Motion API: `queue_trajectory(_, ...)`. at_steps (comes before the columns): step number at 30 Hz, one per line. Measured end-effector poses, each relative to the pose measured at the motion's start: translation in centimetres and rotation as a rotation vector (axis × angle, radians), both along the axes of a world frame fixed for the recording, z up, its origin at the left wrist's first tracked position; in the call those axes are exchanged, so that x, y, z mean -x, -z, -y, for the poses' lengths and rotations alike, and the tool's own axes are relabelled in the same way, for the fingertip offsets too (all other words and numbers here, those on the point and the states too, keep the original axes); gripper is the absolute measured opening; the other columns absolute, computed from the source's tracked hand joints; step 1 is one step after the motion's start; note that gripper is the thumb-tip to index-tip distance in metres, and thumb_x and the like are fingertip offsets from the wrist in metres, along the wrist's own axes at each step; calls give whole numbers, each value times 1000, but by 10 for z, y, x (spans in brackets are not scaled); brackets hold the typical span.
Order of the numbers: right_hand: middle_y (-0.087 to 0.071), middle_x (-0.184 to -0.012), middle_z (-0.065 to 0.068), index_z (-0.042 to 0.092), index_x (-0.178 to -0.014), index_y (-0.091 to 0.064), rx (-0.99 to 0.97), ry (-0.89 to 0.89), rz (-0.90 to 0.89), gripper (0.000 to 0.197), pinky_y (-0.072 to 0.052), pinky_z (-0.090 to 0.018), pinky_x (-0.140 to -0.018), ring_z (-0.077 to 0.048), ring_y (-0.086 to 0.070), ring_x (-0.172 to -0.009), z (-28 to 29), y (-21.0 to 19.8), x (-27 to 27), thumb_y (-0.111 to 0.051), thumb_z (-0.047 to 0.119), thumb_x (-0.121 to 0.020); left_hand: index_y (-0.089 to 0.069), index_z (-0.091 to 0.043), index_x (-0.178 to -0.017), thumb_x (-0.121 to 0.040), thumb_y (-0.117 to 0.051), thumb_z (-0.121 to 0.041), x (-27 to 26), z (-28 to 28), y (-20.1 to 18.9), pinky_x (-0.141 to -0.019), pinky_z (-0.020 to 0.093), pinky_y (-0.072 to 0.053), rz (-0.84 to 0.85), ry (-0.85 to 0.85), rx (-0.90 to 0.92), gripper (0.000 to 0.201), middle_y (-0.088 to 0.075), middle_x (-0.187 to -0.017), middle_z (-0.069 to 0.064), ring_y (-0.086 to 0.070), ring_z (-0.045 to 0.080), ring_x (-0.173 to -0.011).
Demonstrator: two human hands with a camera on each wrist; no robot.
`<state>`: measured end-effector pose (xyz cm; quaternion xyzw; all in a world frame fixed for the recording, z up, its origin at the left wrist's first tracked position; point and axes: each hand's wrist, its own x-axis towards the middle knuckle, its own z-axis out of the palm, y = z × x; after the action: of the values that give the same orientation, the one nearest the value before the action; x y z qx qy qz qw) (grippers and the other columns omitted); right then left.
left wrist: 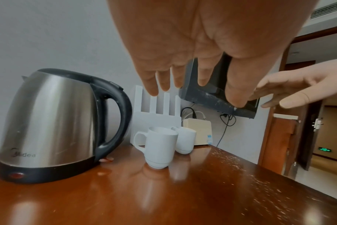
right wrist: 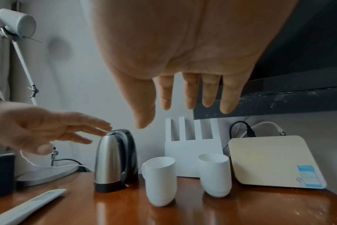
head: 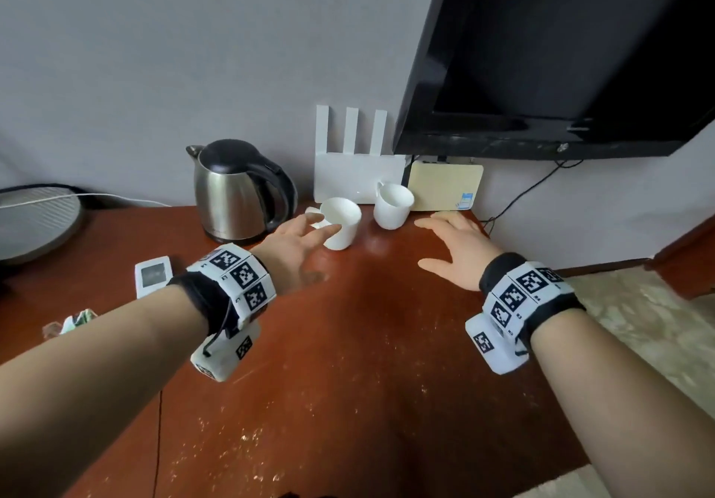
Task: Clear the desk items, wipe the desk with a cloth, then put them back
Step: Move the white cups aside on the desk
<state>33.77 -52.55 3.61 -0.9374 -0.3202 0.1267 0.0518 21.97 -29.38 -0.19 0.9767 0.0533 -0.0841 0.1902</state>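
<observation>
I see both hands held above the glossy reddish-brown wooden bench (head: 367, 343) with fingers spread and straight, holding nothing: my left hand (head: 296, 252) hangs just in front of the nearer white ceramic mug (head: 342, 223), my right hand (head: 454, 250) just right of the second white mug (head: 392, 205). Both mugs stand upright near the back wall, right of the stainless-steel electric kettle with black handle (head: 238, 192) and in front of the white router with upright antennas (head: 350, 172) and the cream flat box (head: 445, 186). A white remote control (head: 153, 275) lies on the bench to the left.
</observation>
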Motion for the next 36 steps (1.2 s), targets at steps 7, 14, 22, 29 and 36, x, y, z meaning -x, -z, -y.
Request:
queue_trajectory(7,-23,-149,-4,25,-145,-25,54,-68,-57,64,-30,-36,-109,-26,-27,-137,-28,31,-120,-56,34,-91,-9,-31,-150,-88,-59,-36,-80,5,22,-116,38,-22,-94,-202,-89,80,-5,-156,3,-15,27,-142)
queue_trajectory(14,-17,-154,-5,35,-147,-14,29,-41,-147,76,-30,-41,-109,-31,-26,-138,-63,82,-199,-58,42,-86,-4,-33,-150,-85,-63,-39,-153,12,54,-110,46,-34,-218,-327,-167,87,1,-157,0,-15,28,-142)
queue_trajectory(22,-19,-147,-7,33,-147,-7,42,-42,-208,90,-40,-44,-104,-32,-38,-126,-102,122,-226,-65,45,-79,-8,-36,-147,-83,-62,-39,-192,16,67,-101,44,-40,-257,-414,-319,83,-4,-155,-1,-13,23,-139)
queue_trajectory(29,-27,-136,-8,31,-142,-21,11,-76,-176,81,-47,-39,-95,-33,-50,-109,-98,119,-224,-68,38,-76,-26,-33,-140,-74,-71,-31,-195,9,54,-93,41,-48,-351,-362,-227,80,-33,-136,0,-35,26,-123)
queue_trajectory(36,-30,-135,-5,32,-142,-23,7,-125,-143,83,-47,-35,-90,-28,-49,-114,-78,83,-197,-70,40,-75,-28,-35,-140,-72,-73,-36,-176,17,30,-87,40,-50,-316,-332,-216,82,-36,-131,-2,-38,25,-120)
